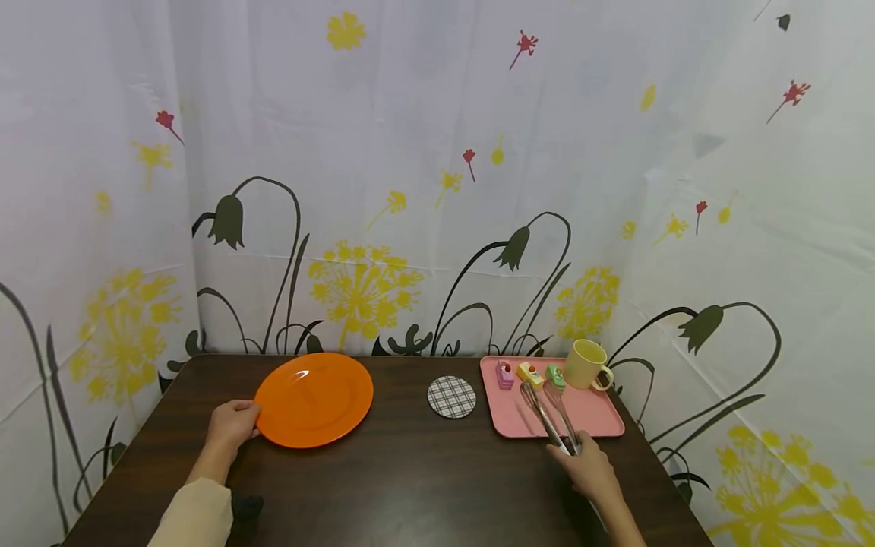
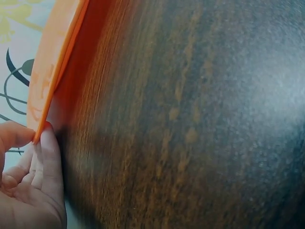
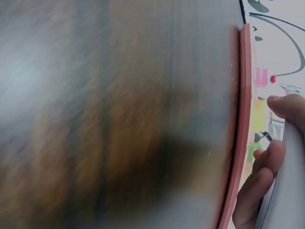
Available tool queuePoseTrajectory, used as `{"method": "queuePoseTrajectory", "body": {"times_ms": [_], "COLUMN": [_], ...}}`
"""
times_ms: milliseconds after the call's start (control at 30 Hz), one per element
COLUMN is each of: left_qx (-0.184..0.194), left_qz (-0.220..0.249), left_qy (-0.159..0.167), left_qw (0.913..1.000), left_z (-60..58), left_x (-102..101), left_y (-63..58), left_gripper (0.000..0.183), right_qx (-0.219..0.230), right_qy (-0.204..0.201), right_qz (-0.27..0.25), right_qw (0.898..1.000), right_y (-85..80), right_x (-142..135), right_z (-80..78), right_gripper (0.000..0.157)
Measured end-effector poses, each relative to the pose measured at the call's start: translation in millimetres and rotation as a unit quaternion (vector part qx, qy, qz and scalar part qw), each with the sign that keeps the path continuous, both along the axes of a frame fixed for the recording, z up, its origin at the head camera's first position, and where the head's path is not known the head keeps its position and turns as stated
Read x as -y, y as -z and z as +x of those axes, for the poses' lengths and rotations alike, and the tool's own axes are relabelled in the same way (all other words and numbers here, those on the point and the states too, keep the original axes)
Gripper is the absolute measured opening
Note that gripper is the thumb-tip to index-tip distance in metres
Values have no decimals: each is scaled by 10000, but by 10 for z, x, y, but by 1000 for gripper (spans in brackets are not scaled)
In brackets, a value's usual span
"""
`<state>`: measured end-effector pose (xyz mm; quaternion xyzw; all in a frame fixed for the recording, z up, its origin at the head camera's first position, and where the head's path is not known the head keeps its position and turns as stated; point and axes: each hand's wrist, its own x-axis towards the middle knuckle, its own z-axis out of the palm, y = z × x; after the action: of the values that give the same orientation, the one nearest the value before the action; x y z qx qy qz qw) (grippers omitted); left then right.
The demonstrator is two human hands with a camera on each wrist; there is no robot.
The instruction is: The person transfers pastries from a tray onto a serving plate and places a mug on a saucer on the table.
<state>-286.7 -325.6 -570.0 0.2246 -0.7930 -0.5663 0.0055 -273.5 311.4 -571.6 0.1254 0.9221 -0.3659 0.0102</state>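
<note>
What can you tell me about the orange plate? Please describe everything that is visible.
The plate is round, plain orange and glossy, like plastic, with a wide rim around a shallow centre. It faces up over the table's far left part. The left hand pinches its left edge, thumb above and fingers below. Whether it is fully lifted, I cannot tell.

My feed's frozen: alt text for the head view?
The left hand grips an orange plate by its rim; the right hand holds metal tongs over a pink tray bearing a yellow mug and three miniature cakes. A plaid coaster lies between plate and tray.
</note>
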Motion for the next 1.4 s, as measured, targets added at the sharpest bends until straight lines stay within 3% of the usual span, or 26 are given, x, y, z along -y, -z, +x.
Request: {"method": "queuePoseTrajectory", "body": {"times_ms": [333, 567, 767, 933, 1033, 1267, 1400], "left_qx": [-50, -50, -102, -92, -105, -274, -269], "left_qz": [-76, -206, -307, -318, -305, -823, -823], "left_qy": [-318, -369, -375, -332, -315, -346, -249], "left_qw": [9995, 9991, 9988, 9989, 9990, 9956, 9959], "left_z": [23, 35, 27, -8, -26, -9, 24], "left_x": [-25, -72, -63, -29, -11, -50, -66], "left_y": [29, 16, 22, 73, 95, 101, 97], "left_gripper": [50, 49, 49, 50, 50, 48, 50], "right_qx": [348, 201, 607, 737, 734, 836, 910], "right_qy": [-310, -464, -464, -503, -496, -424, -409], "right_qz": [32, 548, 1087, 1400, 1548, 1930, 1945], "right_qw": [9989, 9972, 9911, 9861, 9840, 9767, 9758], "right_y": [-3, -73, -180, -228, -247, -280, -262], "right_x": [206, 331, 455, 479, 497, 596, 606], "right_z": [-179, -302, -415, -475, -493, -497, -531], "right_gripper": [62, 60, 68, 65, 70, 104, 105]}}
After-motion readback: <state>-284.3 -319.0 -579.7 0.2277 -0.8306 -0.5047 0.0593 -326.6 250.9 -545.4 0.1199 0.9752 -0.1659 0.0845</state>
